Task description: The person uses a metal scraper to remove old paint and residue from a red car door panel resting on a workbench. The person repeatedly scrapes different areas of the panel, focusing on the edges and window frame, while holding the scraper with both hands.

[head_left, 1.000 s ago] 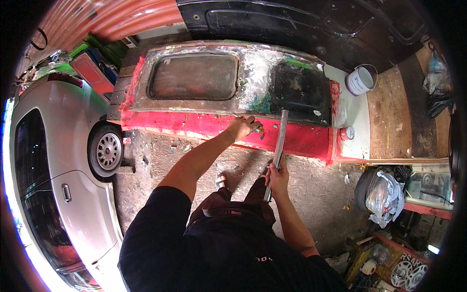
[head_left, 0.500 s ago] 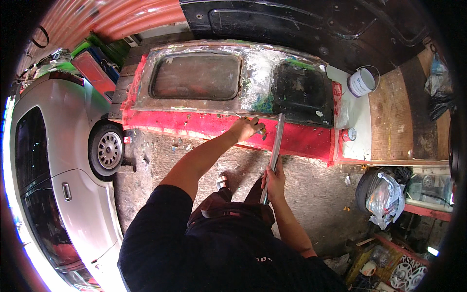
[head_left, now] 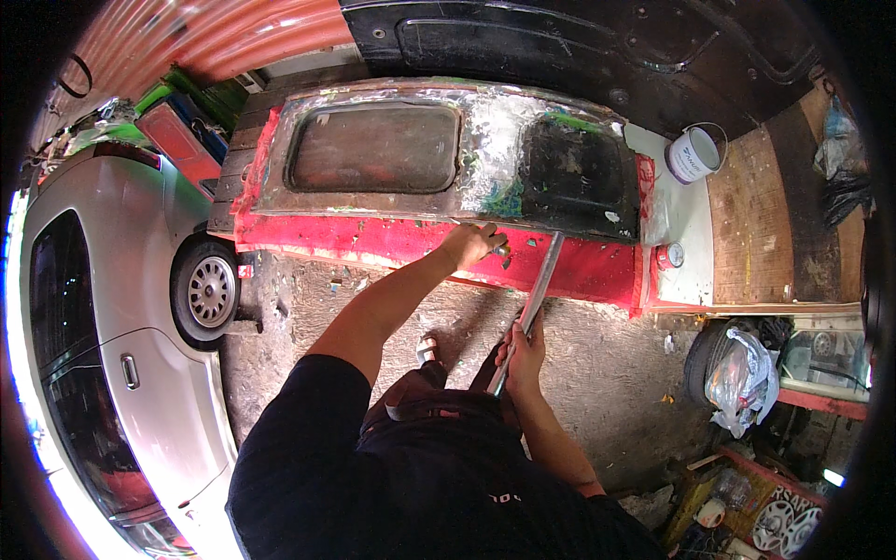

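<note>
Right hand (head_left: 525,353): fingers wrapped around the lower part of a long, straight, silver metal bar (head_left: 542,283). Bar slants away from the body; its far end is over the red cloth (head_left: 322,230), right at the near edge of a large, worn, patchy-painted panel (head_left: 489,140). Can't tell if bar and panel touch.

Left hand (head_left: 469,245): fingers curled on a small, dark, partly yellowish object (head_left: 503,250), shape mostly hidden. Hand is over the cloth by the panel's near edge, left of the bar.

Panel lies flat on the cloth, dark window-like recess on its left, black area on its right. Right of it, on the surface (head_left: 747,229): white plastic bucket (head_left: 691,156) with wire handle, small red-and-white can (head_left: 668,256) nearer the front edge.
</note>
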A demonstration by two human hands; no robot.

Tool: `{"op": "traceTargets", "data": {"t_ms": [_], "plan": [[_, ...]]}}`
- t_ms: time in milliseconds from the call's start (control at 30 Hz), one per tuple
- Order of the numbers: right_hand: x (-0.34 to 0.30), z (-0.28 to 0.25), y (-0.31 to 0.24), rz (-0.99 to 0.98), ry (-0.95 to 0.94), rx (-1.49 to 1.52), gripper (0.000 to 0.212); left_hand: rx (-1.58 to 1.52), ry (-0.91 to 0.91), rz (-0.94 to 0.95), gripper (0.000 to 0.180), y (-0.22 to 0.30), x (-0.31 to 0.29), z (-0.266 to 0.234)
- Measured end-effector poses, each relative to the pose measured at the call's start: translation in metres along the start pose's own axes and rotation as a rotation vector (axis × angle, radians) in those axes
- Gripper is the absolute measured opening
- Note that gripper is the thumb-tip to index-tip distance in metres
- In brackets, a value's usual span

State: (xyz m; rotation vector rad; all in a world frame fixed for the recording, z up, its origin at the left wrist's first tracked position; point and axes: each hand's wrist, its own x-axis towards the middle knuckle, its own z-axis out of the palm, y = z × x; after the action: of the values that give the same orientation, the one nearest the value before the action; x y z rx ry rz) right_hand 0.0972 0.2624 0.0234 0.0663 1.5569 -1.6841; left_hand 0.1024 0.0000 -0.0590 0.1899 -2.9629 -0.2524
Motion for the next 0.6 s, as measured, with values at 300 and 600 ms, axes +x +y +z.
{"op": "traceTargets", "data": {"t_ms": [300,600], "plan": [[0.001,0.006,0.014,-0.048,-0.105,-0.115,0.067,0.067,0.114,-0.048,0.039,-0.015,-0.013,0.010],[0.006,-0.010,-0.032,-0.007,-0.116,-0.125,0.067,-0.014,0.110,-0.051,0.040,0.008,-0.021,-0.009]]}}
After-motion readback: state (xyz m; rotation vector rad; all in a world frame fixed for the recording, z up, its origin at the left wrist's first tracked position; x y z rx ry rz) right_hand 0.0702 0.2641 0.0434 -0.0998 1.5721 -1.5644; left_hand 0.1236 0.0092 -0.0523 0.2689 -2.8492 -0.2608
